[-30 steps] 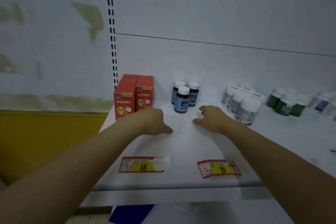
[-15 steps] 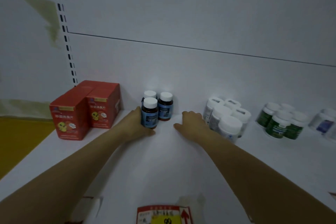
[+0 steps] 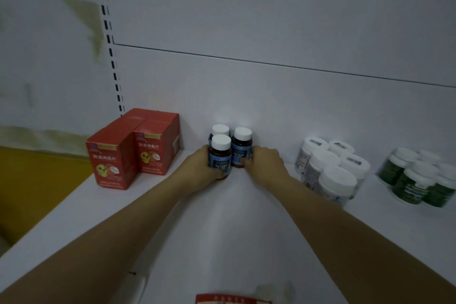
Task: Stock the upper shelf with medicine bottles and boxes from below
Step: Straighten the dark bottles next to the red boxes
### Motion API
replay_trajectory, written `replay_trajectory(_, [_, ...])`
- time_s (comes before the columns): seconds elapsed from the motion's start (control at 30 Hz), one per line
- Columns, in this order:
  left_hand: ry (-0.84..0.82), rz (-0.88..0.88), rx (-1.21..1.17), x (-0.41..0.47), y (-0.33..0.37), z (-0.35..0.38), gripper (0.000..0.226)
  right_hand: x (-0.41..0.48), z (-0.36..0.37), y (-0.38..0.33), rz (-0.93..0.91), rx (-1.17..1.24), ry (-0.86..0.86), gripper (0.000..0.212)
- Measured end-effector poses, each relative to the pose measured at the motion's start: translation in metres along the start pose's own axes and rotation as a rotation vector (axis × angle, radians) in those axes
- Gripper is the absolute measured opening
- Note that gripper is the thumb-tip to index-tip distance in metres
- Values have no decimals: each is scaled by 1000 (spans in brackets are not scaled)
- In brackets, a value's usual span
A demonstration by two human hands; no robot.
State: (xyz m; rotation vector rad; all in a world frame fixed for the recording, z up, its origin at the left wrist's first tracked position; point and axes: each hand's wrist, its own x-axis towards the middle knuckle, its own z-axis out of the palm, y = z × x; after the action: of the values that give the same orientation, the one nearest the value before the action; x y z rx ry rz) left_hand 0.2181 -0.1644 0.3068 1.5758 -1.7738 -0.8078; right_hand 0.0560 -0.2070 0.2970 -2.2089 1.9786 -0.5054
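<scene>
Three brown bottles with blue labels and white caps stand together near the back of the white shelf [image 3: 222,229]. My left hand [image 3: 199,168] grips the front-left bottle [image 3: 220,155] from its left side. My right hand [image 3: 265,163] grips the right bottle [image 3: 241,149] from its right side, thumb on the label. The third bottle [image 3: 219,130] stands behind them, mostly hidden. Both forearms reach in from the bottom corners.
Two red medicine boxes [image 3: 133,150] stand at the left. Several white bottles [image 3: 330,170] and several green bottles [image 3: 419,180] stand at the right. A red price tag [image 3: 232,298] sits on the front edge. The white back panel [image 3: 271,32] rises behind.
Both hands have moved forward from the middle of the shelf to the blue-labelled bottles and closed around them. The view has moved closer to the shelf.
</scene>
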Motion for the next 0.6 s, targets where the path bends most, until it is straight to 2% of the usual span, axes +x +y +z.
replay_trajectory(0.27, [-33,-23,-7,3,-3,-2,61,-2,-3,-2,29,-52,-24,36])
replay_trajectory(0.43, [4,-30,-4,1,-8,-1,56,-23,-10,-5,60,-103,-49,42])
replay_trajectory(0.6, [-98,-48,7,2,-2,-6,58,-45,-12,-1,84,-137,-77,46])
